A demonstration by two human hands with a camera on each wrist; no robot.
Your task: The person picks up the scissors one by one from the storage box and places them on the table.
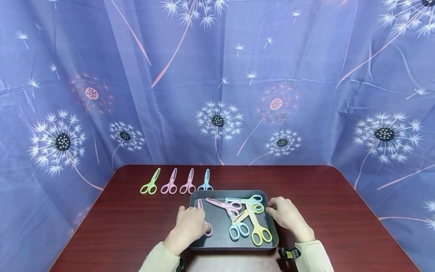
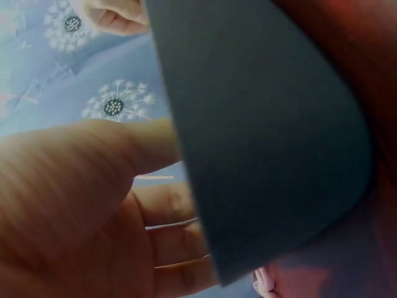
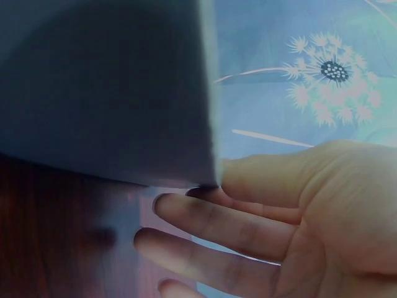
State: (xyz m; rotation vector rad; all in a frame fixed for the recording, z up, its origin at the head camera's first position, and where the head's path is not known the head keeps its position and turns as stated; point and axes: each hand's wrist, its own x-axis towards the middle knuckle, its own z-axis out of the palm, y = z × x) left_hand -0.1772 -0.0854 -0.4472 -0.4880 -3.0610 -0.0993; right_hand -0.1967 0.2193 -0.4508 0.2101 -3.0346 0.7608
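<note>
My left hand [image 1: 191,226] reaches over the left wall of a dark grey tray [image 1: 221,248], above a pair of pink scissors [image 1: 200,205]. The blade tip and part of a handle loop show past the hand. In the left wrist view the tray's wall [image 2: 260,136] hides the fingertips, so I cannot tell whether they grip the scissors. At the tray's right rim is my right hand [image 1: 286,214], its thumb by the wall edge and its other fingers loosely extended in the right wrist view. Between the hands lie pink scissors [image 1: 222,204], blue scissors [image 1: 239,229] and yellow scissors [image 1: 259,231].
Behind the tray, toward the left, stands a row of scissors on the dark red table [image 1: 323,189]: green scissors [image 1: 149,184], two pink pairs and blue scissors [image 1: 206,181]. The blue pair's handles sit close to the tray's back rim. A blue dandelion-print curtain [image 1: 176,124] hangs behind the table.
</note>
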